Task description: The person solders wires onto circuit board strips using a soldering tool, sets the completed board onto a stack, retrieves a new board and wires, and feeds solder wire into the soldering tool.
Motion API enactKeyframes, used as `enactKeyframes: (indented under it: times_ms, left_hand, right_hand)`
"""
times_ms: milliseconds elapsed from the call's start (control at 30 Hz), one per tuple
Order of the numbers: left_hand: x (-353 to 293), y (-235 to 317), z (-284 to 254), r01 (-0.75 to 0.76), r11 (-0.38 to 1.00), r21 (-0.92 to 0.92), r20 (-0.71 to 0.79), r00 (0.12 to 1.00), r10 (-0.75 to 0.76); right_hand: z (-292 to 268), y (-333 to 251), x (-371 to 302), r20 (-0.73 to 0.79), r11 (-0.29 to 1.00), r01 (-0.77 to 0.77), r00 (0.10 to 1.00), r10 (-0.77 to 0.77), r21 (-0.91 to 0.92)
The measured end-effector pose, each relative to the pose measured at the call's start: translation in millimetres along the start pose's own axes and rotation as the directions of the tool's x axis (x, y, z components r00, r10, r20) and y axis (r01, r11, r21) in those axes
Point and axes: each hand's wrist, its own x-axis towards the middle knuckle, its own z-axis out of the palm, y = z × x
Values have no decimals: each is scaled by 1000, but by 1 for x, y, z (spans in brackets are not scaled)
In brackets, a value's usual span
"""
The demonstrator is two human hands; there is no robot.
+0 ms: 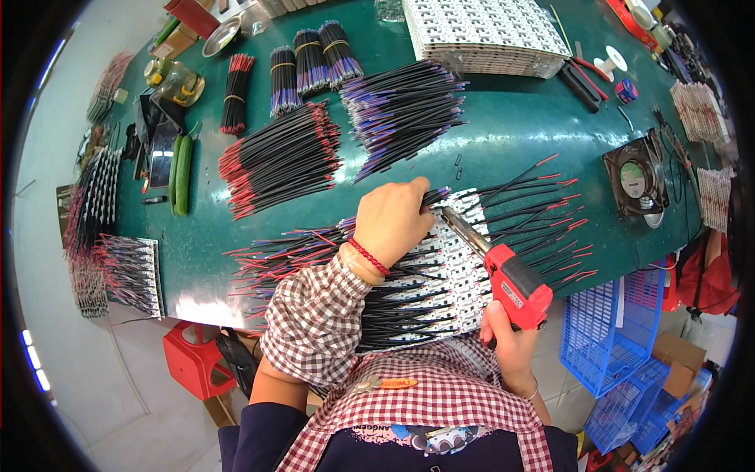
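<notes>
Soldering step in hand: left hand point(391, 220) presses wires point(519, 212) onto the strips point(440, 275) at the table's point(503, 134) near edge. Right hand point(507, 342) grips the iron point(503, 271), tip beside the left fingers. Next joint likely calls for a steady tip on the pad.

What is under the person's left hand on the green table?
The left hand presses on white circuit strips with red and black wires attached. The spot beneath the palm is hidden.

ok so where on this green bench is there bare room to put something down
Bare green bench lies between the loose wire pile, the stacked white strips and the small fan. A narrower patch sits near the front left edge. It is crowded around the left hand, the soldering iron in the right hand.
</notes>
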Motion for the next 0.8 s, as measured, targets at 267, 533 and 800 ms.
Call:
enactKeyframes:
  times_ms: [267,533,800]
  left_hand:
    - [-1,-1,5,-20,1000,20,-29,999,20]
    - [-3,0,5,-31,999,16,-41,999,32]
    - [-5,-3,4,-37,999,7,-28,999,37]
  right_hand:
    - [-1,1,-1,-3,1000,-13,1000,13,13]
    - [-2,0,-7,-21,992,44,999,-41,122]
    - [-1,-2,-10,-11,999,36,999,-36,37]
